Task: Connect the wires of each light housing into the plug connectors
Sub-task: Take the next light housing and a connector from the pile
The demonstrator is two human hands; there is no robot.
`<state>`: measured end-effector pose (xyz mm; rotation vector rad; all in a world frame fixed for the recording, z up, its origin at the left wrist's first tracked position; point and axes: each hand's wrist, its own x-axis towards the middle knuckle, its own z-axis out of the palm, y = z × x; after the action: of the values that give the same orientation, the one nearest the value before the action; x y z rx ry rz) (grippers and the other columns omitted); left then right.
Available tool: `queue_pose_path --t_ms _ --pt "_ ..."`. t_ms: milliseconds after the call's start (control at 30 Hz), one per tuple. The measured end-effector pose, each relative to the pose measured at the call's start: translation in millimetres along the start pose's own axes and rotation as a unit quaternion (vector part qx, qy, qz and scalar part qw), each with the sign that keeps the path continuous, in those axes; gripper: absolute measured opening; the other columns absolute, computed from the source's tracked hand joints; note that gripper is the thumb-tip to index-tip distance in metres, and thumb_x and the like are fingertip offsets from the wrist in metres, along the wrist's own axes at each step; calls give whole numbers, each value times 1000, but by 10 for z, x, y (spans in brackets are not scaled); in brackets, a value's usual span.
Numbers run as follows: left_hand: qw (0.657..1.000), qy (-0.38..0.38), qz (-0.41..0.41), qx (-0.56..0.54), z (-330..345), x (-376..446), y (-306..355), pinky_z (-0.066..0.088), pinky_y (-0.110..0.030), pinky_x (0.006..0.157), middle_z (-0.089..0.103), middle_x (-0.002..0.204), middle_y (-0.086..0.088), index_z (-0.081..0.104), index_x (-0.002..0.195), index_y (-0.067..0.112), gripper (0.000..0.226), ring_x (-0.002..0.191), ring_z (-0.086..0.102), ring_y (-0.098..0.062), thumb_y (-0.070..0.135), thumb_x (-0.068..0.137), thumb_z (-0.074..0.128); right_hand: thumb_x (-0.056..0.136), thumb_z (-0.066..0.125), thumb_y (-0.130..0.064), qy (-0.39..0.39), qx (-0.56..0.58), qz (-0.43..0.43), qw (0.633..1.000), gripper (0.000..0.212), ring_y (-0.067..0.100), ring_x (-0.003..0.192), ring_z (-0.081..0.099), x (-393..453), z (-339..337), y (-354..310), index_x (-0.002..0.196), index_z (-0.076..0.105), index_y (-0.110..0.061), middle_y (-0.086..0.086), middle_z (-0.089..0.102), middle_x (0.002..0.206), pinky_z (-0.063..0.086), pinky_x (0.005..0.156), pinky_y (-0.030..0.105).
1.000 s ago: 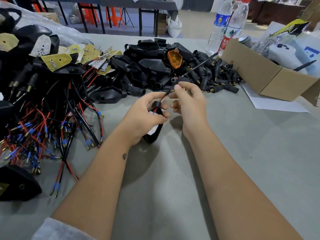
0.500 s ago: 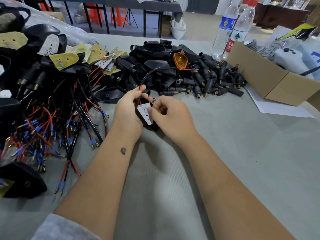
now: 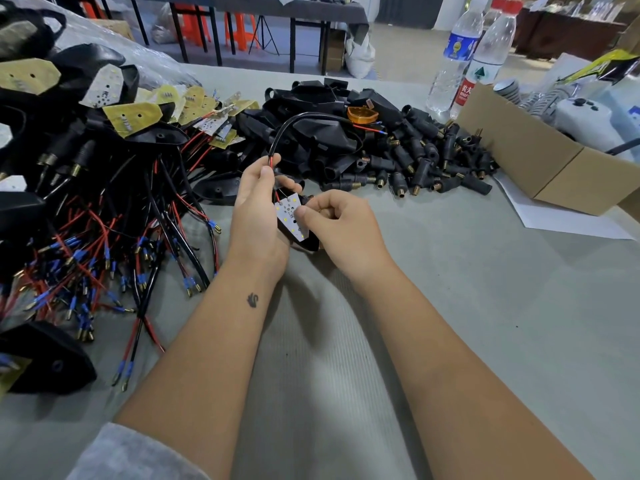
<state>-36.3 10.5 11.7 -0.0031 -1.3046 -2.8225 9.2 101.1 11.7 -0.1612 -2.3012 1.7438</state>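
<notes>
The step in hand looks like seating the white, arrow-shaped LED circuit board (image 3: 292, 218) down into its black plastic light housing (image 3: 310, 241) while the sheathed black lead with its red and black wires (image 3: 301, 120) is drawn through the housing's neck; to do it well, I judge the wire should be kept lightly taut so no slack bunches under the board, and the board pressed flat and square to the housing's outline rather than forced at one corner — the solder joints where the red wire meets the board would likely suffer from a hard tug. The left hand (image 3: 258, 211) cups the housing from the left side, its thumb and forefinger pinching the red and black wires just above the board, where they leave the black sheath; the rest of its fingers are curled behind the housing and mostly hidden. The right hand (image 3: 341, 223) has its fingers curled in, the thumb tip pressing on the board's face near its middle; whether the fingers beneath also grip the housing's far edge I cannot tell. The housing is held just above the grey ribbed table mat (image 3: 485, 306), in front of the heap of black plug connectors with brass threaded tips (image 3: 433, 168); the lead arcs up and over to the right — its free blue-tipped end (image 3: 375, 129) lying beside an amber lens (image 3: 362, 114) on that heap, not yet joined to any connector.
</notes>
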Motion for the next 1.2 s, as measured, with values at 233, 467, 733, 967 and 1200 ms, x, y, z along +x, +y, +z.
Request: queue_pose_path --t_ms 233,467,733,967,1200 --pt "999 6 1 35 4 -39 -4 46 -29 66 54 62 3 60 96 20 26 65 53 -12 17 106 37 83 71 -5 1 -2 -47 999 14 6 55 49 -34 -53 -26 73 64 -12 0 62 61 40 56 21" --pt "999 8 -46 9 -41 -26 2 48 -27 63 60 56 6 58 87 15 27 56 56 -9 21 105 40 88 66 -7 20 29 -12 999 17 4 45 46 -12 -44 -21 74 64 -17 -7 57 53 39 54 26" --pt "998 -12 5 57 13 -60 -17 43 -31 70 59 58 8 54 89 18 26 65 50 -11 21 106 36 88 66 -4 30 126 37 991 20 1 35 39 3 -78 7 81 54 -18 -13 47 41 29 39 14" --pt "996 -19 35 83 15 -72 -26 43 -33 78 57 64 4 53 89 16 26 68 53 -12 15 106 34 86 71 -10 44 35 38 998 25 8 44 45 3 -54 -3 77 49 -20 1 58 55 34 50 25" --pt "998 -17 10 58 27 -72 -6 45 -33 74 58 60 6 51 89 16 27 68 52 -13 18 107 31 85 69 -22 110 -125 -38 985 28 14 61 54 -47 11 -33 74 43 -25 -4 59 63 43 57 33"
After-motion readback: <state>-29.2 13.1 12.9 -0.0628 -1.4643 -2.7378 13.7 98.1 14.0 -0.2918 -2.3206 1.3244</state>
